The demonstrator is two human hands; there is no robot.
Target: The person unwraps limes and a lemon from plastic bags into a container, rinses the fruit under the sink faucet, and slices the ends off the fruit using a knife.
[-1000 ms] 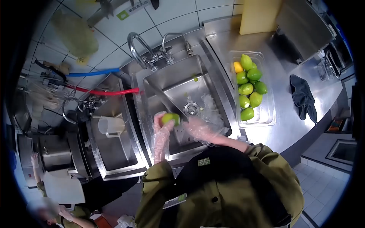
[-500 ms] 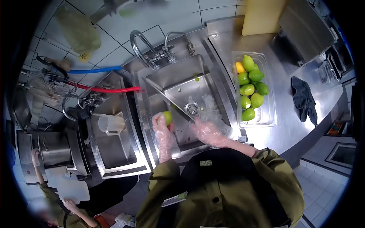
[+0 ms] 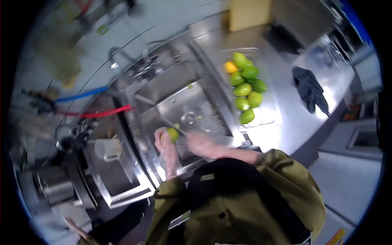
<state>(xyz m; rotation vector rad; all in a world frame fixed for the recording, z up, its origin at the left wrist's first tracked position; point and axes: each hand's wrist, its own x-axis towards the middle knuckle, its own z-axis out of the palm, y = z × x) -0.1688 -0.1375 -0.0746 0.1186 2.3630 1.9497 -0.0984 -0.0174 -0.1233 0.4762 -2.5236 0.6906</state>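
My left hand (image 3: 164, 143), in a clear plastic glove, is closed around a green lime (image 3: 173, 135) over the near left part of the sink (image 3: 143, 118). To its right my gloved right hand (image 3: 202, 145) is closed and smeared by motion. What looks like a long thin knife (image 3: 167, 121) runs from that hand up and left past the lime; its handle is hidden in the fist. Small green scraps and clear wet bits lie around the sink drain (image 3: 189, 119).
Several limes (image 3: 243, 90) and one yellow-orange fruit (image 3: 230, 67) fill a clear tub (image 3: 269, 116) on the right counter. A dark cloth (image 3: 308, 87) lies beyond it. Left stands a second sink (image 3: 107, 175) with a white jug (image 3: 108, 149). A co-worker's hand (image 3: 71, 224) shows lower left.
The whole view has shifted and blurred, with the sink and tub now further left and the tub higher. The lime stays in my left hand, and my right hand remains closed beside it.
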